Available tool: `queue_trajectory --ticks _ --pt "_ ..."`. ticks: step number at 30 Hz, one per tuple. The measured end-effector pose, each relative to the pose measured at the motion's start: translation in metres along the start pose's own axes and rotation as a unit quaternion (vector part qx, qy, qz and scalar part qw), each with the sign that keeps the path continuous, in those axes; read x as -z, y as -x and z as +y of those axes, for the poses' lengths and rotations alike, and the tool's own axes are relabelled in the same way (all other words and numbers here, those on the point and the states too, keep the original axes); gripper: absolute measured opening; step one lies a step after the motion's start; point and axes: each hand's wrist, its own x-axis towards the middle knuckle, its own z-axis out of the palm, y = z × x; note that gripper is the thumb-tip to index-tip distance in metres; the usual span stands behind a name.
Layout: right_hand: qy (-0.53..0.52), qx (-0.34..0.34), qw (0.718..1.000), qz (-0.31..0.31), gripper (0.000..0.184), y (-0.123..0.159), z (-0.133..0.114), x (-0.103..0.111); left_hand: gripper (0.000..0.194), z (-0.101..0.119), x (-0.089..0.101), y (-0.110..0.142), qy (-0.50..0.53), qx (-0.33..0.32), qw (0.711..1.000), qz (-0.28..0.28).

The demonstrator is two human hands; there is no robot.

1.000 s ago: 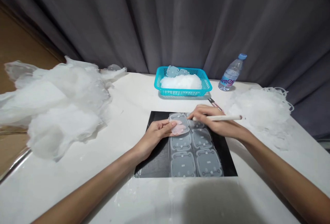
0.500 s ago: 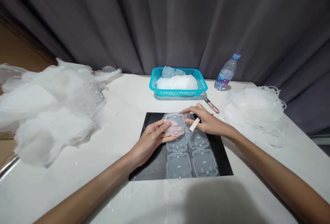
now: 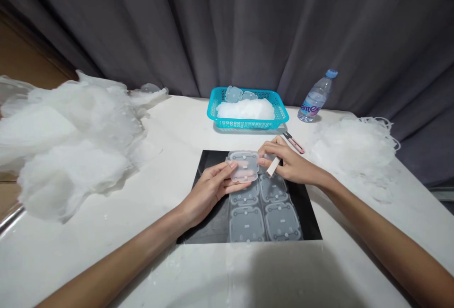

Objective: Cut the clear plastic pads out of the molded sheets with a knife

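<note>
A translucent square lid (image 3: 244, 167) with rounded corners is held up in my left hand (image 3: 213, 182), thumb on top and fingers beneath it. My right hand (image 3: 282, 160) is closed at the lid's right edge, its fingertips touching or very near that edge. Out of the same hand sticks a short white flat stick (image 3: 274, 167), gripped in the palm; the rest of it is hidden. Below both hands, several similar lids (image 3: 247, 225) lie in two columns on a black mat (image 3: 209, 232).
A turquoise basket (image 3: 248, 124) at the back holds white material and clear pieces. Pink-handled thread snips (image 3: 294, 143) and a water bottle (image 3: 315, 100) are to its right. White translucent heaps lie left (image 3: 78, 142) and right (image 3: 354, 149). A grey curtain (image 3: 227, 24) hangs behind.
The lid in my left hand has shifted slightly right and lies flatter. My right fingers have drawn in from spread to curled at its right edge. The view has tilted a little.
</note>
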Motion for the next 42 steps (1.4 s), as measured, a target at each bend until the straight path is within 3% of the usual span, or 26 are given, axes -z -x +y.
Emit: queue_trajectory --ticks 8,13,22,27,31,34,39,42 --pt "-0.038 -0.032 0.999 -0.021 0.012 0.003 -0.012 -0.003 0.038 -0.017 -0.002 0.0 -0.065 -0.032 0.997 0.023" --pt "-0.043 -0.013 0.996 -0.081 0.012 0.004 -0.01 -0.001 0.034 -0.019 0.002 0.0 -0.069 -0.034 0.996 0.035" --pt "-0.036 0.018 0.992 -0.118 0.023 0.001 -0.012 0.002 0.033 -0.02 -0.001 0.002 -0.055 -0.014 0.997 0.049" --pt "0.115 0.083 0.988 -0.055 0.016 0.0 -0.001 -0.018 0.033 -0.017 -0.006 0.006 -0.048 0.019 0.997 0.063" --pt "0.224 0.075 0.972 -0.017 0.011 -0.002 0.01 -0.027 0.033 -0.01 -0.011 0.009 -0.049 0.039 0.997 0.053" --pt "0.17 0.053 0.984 -0.019 0.013 -0.001 0.011 -0.02 0.031 -0.006 -0.009 0.009 -0.061 0.028 0.997 0.042" --pt "-0.022 0.008 0.997 -0.068 0.026 0.003 0.002 -0.002 0.032 -0.008 -0.001 0.004 -0.112 -0.024 0.993 0.023" --pt "-0.077 -0.028 0.995 -0.059 0.015 0.002 0.0 0.0 0.034 -0.01 -0.001 0.003 -0.13 -0.039 0.991 0.015"
